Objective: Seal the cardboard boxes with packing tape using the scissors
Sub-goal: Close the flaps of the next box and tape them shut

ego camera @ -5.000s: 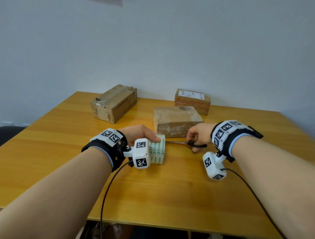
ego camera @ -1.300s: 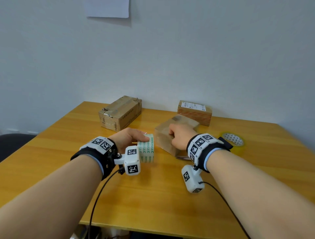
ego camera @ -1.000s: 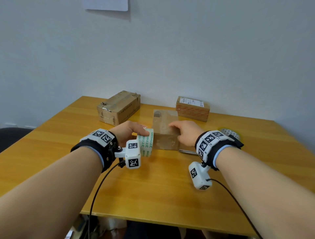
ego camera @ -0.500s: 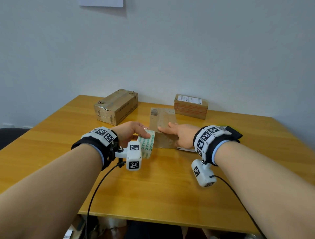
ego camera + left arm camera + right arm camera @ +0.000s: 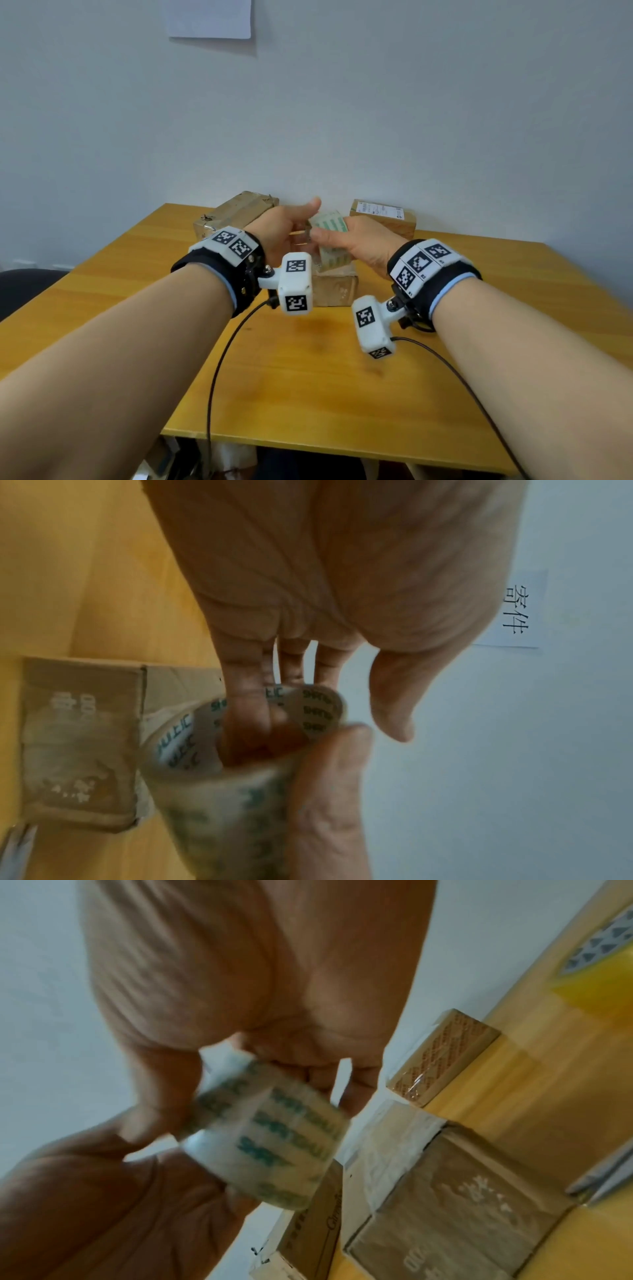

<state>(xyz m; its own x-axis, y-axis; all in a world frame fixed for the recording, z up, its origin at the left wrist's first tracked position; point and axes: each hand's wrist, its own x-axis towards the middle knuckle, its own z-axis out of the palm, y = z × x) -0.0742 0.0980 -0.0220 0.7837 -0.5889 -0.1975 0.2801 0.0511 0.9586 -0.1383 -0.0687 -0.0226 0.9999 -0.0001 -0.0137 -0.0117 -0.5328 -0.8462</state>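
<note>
While both hands (image 5: pixel 281 229) (image 5: pixel 359 240) clamped the clear, green-lettered tape roll (image 5: pixel 330 224), left fingers (image 5: pixel 246 696) inside its core, the wall's white paper (image 5: pixel 517 607) read "寄件".

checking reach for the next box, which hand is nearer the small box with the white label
Right. The right hand is just in front of the labelled box; the left hand is farther left, beyond the tape roll both hold.

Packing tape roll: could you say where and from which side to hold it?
Grip the packing tape roll by its hollow core, from its open left end: the left hand has fingers inside, leaving the outer face for the right hand.
</note>
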